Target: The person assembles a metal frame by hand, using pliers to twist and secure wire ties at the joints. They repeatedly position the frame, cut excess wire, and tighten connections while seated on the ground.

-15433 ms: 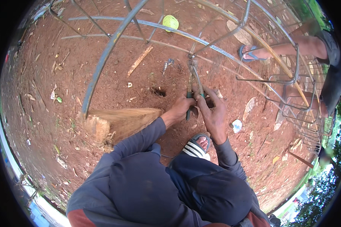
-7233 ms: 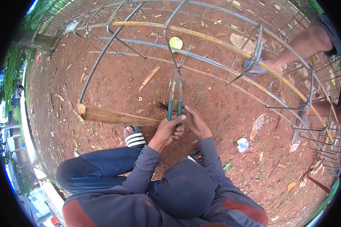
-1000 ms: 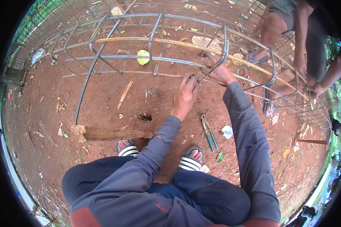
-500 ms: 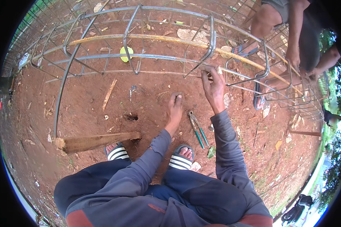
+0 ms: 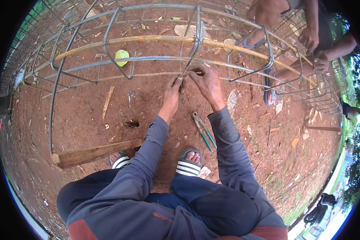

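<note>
Red soil spreads beneath the head view, with a steel cage across its upper part. Both hands meet at a stirrup's lower end, the left hand touching from the left, the right hand from the right, fingers bent; whether either grips steel, I cannot tell. Pliers lie on the soil, below the hands, beside the right sleeve.

I work at an outdoor building site: bare reddish-brown earth underfoot, a long cage of bent grey and rusty steel bars before me, green-handled metal pincers lying there, leafy green trees beyond.
</note>
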`<move>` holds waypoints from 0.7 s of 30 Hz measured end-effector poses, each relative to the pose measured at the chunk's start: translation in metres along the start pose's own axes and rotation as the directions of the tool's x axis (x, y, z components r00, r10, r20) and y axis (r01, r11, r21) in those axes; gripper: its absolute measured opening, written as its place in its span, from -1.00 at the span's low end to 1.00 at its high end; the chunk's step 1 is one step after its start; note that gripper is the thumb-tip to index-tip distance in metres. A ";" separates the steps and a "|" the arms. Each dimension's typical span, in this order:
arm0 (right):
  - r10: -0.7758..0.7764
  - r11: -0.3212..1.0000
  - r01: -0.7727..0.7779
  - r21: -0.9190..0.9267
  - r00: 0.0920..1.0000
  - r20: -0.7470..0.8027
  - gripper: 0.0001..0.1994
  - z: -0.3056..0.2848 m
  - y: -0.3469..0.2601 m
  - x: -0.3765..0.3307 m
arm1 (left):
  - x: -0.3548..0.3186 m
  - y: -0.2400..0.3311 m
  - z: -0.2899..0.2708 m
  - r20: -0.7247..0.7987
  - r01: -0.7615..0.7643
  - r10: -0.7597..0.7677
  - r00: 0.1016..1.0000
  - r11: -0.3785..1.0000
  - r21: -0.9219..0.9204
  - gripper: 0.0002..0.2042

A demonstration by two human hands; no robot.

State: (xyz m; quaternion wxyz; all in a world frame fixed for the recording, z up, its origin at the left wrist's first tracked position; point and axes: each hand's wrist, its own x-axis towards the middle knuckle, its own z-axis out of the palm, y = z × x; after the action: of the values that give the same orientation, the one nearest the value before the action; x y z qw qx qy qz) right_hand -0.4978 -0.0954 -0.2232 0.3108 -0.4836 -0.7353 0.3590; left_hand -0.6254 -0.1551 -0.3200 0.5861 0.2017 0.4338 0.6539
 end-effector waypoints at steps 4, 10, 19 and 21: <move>0.016 0.999 -0.013 0.052 0.998 -0.058 -0.78 0.008 -0.001 -0.001 | -0.015 0.017 0.009 0.002 0.047 -0.046 0.999 0.999 -0.006 -0.80; -0.214 0.952 0.173 -0.252 0.966 -0.146 -0.88 0.014 0.012 -0.012 | -0.041 0.025 0.009 -0.152 0.021 0.071 0.986 0.847 0.531 -0.80; -0.424 0.894 0.393 -0.215 0.898 -0.122 -0.85 0.021 0.025 -0.019 | -0.052 0.078 0.000 0.303 -0.412 0.437 0.847 0.181 0.893 -0.81; -0.439 0.882 0.405 -0.241 0.892 -0.109 -0.83 0.020 0.021 -0.020 | -0.053 0.095 0.003 0.362 -0.443 0.419 0.833 0.114 0.889 -0.87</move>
State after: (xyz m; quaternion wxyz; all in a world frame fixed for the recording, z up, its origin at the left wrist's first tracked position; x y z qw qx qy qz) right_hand -0.4969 -0.1131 -0.2536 0.3865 -0.3688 -0.8297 0.1622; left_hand -0.6669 -0.1975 -0.2290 0.1321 0.6341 0.6515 0.3950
